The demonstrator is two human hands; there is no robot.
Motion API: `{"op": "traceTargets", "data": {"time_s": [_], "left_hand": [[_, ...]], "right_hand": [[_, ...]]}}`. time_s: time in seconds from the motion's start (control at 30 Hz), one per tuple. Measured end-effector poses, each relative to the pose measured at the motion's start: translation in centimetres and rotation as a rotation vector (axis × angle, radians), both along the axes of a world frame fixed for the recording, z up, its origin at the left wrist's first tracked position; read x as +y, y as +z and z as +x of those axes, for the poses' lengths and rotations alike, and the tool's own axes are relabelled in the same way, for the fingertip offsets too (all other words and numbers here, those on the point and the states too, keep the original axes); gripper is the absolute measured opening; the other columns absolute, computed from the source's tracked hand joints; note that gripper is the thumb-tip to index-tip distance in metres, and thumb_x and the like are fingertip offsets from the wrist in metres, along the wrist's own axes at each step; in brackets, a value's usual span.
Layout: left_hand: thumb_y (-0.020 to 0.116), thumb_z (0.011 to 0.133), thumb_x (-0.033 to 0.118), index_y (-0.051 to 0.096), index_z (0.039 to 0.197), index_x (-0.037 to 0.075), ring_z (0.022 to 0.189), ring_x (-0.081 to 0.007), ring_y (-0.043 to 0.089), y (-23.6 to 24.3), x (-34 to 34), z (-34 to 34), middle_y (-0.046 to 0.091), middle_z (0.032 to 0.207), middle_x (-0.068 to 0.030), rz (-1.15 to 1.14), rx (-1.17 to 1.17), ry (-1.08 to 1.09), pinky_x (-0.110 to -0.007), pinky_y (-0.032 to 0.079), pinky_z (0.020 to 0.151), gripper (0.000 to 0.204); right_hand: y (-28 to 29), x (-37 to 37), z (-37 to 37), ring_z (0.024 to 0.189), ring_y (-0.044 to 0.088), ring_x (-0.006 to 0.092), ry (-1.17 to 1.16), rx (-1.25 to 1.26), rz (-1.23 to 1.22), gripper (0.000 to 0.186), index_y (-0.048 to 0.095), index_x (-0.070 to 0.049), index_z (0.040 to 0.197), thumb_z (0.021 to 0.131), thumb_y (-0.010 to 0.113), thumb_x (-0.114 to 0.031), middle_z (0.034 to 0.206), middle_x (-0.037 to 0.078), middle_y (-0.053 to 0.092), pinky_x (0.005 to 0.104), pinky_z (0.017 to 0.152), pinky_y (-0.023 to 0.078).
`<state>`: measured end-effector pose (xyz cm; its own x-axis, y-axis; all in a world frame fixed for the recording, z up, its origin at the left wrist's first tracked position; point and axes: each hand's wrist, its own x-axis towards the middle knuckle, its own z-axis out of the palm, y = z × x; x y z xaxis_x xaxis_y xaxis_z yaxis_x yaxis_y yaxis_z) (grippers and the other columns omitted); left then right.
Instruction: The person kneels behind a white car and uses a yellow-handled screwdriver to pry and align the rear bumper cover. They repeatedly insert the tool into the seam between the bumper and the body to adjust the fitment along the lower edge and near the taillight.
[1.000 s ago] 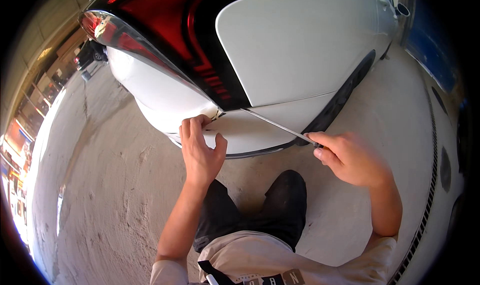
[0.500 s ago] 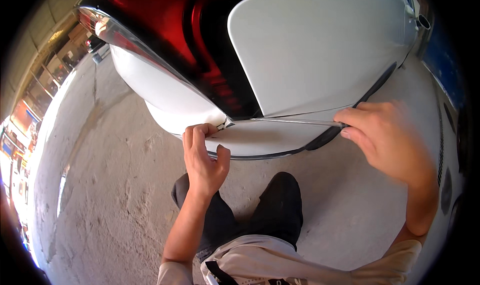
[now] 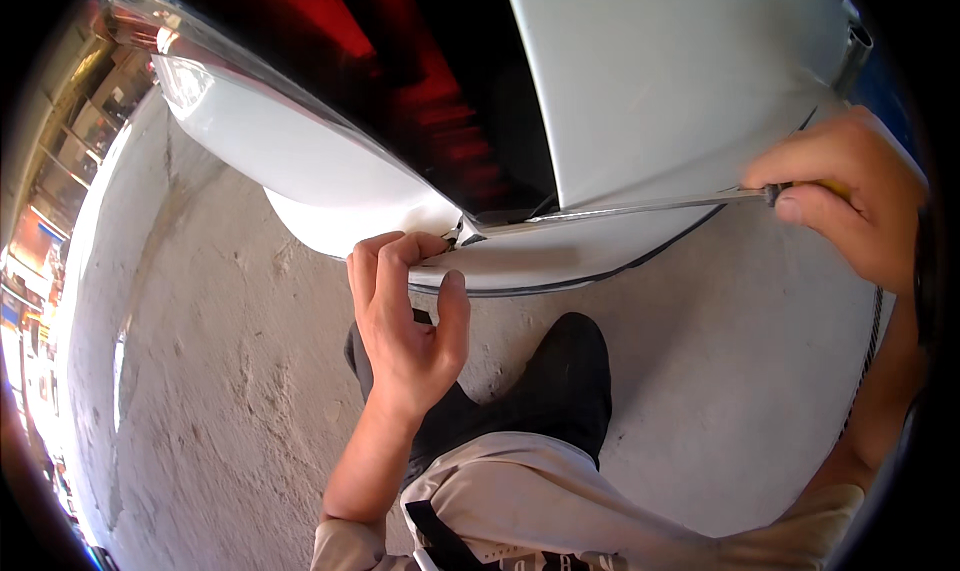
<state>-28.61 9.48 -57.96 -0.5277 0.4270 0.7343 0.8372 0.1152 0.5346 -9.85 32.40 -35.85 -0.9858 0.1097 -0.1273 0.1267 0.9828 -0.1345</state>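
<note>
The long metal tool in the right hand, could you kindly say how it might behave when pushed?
The long metal tool is probably stiff, since it looks metallic and nearly straight. It may slip along the white bumper, as both surfaces look smooth and shiny.

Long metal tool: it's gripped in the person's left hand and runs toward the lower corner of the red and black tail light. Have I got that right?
Not quite. The head view shows the long metal tool gripped in the person's right hand, not the left hand. It does run toward the lower corner of the red and black tail light.
</note>
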Motion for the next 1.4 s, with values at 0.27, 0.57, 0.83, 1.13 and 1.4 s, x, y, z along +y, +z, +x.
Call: {"op": "traceTargets", "data": {"time_s": [0.27,0.57,0.83,1.13,1.4], "left_hand": [[0.061,0.074,-0.003,0.059,0.100,0.000,0.090,-0.0281,0.051,-0.5,-0.1,-0.3,0.057,0.097,-0.0133,-0.004,0.013,0.004,-0.038,0.042,0.083,0.026],[0.055,0.074,-0.003,0.058,0.102,-0.004,0.094,-0.0264,0.057,-0.4,-0.6,-0.6,0.056,0.102,-0.0139,-0.072,-0.001,0.006,-0.036,0.048,0.091,0.028],[0.057,0.072,-0.004,0.060,0.100,0.000,0.092,-0.0305,0.051,0.3,-0.7,-0.4,0.056,0.100,-0.0143,-0.068,-0.023,0.011,-0.039,0.042,0.085,0.028],[0.058,0.070,-0.005,0.060,0.099,0.001,0.092,-0.0303,0.052,0.5,-0.6,-0.2,0.058,0.098,-0.0141,-0.062,-0.031,0.035,-0.039,0.042,0.084,0.030],[0.057,0.078,-0.006,0.058,0.099,-0.002,0.095,-0.0294,0.054,0.4,-0.6,-0.1,0.057,0.099,-0.0146,-0.086,0.009,0.053,-0.038,0.044,0.087,0.022]], "right_hand": [[-4.2,-8.9,2.9,0.074,0.058,0.0263,-0.237,0.147,0.309,0.031,0.066,0.003,0.114,0.085,0.055,0.005,0.083,0.016,0.061,0.0339,0.069,0.045],[-1.6,0.2,1.0,0.079,0.063,0.0196,0.146,0.186,0.252,0.027,0.069,0.002,0.112,0.087,0.059,0.001,0.088,0.013,0.067,0.0307,0.073,0.051],[2.4,0.1,-4.9,0.072,0.065,0.0189,-0.087,-0.089,-0.065,0.021,0.072,0.004,0.099,0.082,0.061,-0.002,0.078,0.012,0.068,0.0317,0.069,0.053],[3.3,1.3,-6.1,0.067,0.067,0.0204,-0.102,-0.132,-0.147,0.021,0.075,0.006,0.090,0.076,0.064,-0.006,0.074,0.014,0.071,0.0318,0.067,0.055],[2.3,2.0,-4.8,0.067,0.066,0.0237,0.163,-0.029,-0.058,0.024,0.074,0.005,0.094,0.076,0.062,-0.004,0.078,0.017,0.071,0.0323,0.065,0.052]]}}
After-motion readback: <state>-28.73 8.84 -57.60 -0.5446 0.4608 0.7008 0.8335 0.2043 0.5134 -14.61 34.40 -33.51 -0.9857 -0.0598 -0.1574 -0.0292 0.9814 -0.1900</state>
